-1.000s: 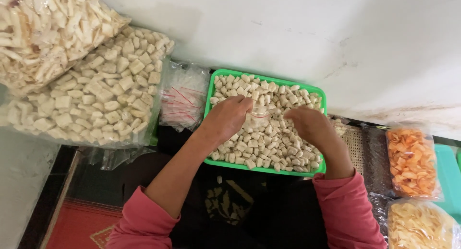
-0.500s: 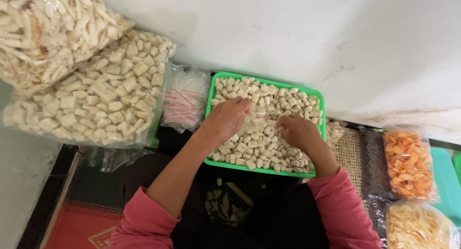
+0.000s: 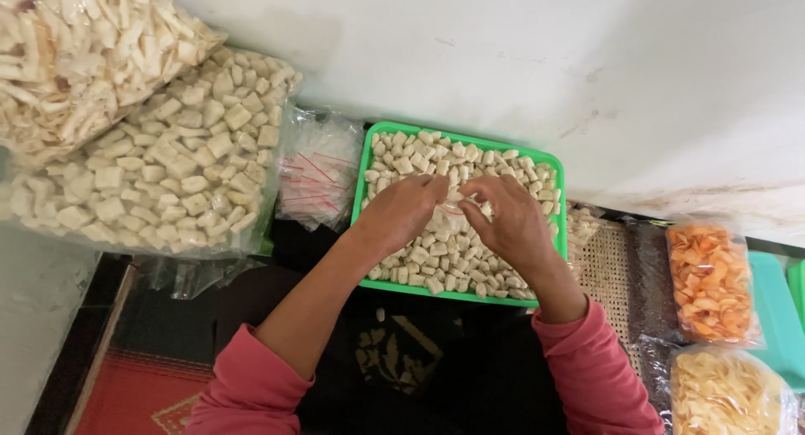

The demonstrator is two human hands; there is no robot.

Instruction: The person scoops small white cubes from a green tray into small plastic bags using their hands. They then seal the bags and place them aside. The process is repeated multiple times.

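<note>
A green tray [image 3: 360, 202] on my lap is full of small pale cracker pieces [image 3: 402, 158]. Both hands hover over its middle, fingertips meeting. My left hand [image 3: 402, 213] and my right hand [image 3: 507, 221] together pinch what looks like a small clear plastic bag [image 3: 459, 196] with a few pieces in it; the bag is mostly hidden by the fingers. Both arms wear pink sleeves.
Two big clear bags of pale crackers [image 3: 159, 175] and chips [image 3: 75, 49] lie at the left, with a bundle of small empty plastic bags [image 3: 317, 171] beside the tray. Bags of orange chips [image 3: 708, 280] and yellow chips [image 3: 725, 393] sit at the right. A white wall runs behind.
My hands have come together over the tray's middle; the right hand moved left from the tray's right side, and the fingertips now meet.
</note>
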